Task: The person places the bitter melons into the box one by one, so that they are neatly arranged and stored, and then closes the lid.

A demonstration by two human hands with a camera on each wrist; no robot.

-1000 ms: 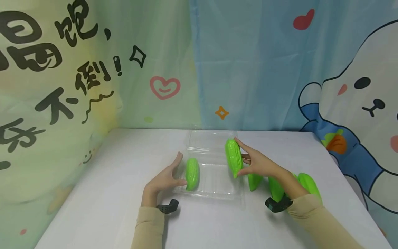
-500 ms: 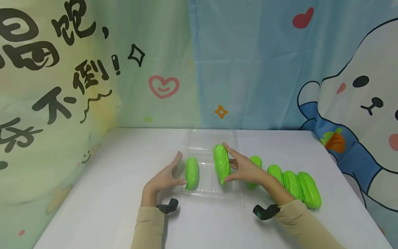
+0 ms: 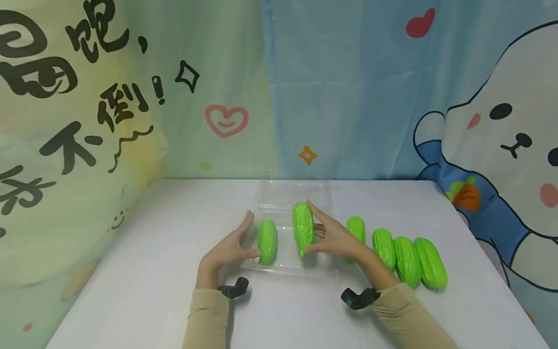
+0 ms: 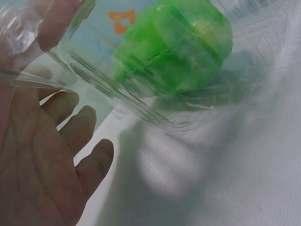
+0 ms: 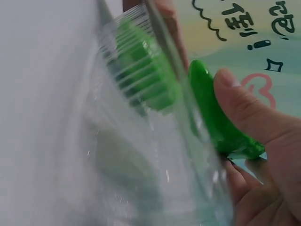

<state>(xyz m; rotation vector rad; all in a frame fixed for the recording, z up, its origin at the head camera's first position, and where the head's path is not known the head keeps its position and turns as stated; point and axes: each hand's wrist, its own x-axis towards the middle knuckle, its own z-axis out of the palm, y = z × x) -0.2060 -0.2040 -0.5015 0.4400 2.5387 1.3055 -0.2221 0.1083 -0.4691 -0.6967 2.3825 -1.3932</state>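
Observation:
My right hand (image 3: pixel 333 237) holds a bumpy, bright green toy bitter melon (image 3: pixel 302 228) between thumb and fingers, above the right part of a clear plastic box (image 3: pixel 285 264). In the right wrist view, the thumb lies along the held melon (image 5: pixel 211 113). Another green bitter melon (image 3: pixel 267 241) lies at the left side inside the box, seen through its wall in the left wrist view. Spread out at the box's left edge, my left hand (image 3: pixel 228 249) has its thumb by the front corner; in the left wrist view the fingers (image 4: pixel 80 129) are slightly bent beside the plastic.
The box's clear lid (image 3: pixel 296 194) lies folded back behind it. Several more green bitter melons (image 3: pixel 407 261) lie in a row on the white table (image 3: pixel 144 291) to the right, one (image 3: pixel 356 228) close to the box. A printed curtain (image 3: pixel 331 97) hangs behind the table.
My right hand has carried the bitter melon leftward and slightly lower over the box, uncovering more of the row at the right. The left hand has stayed at the box's left edge.

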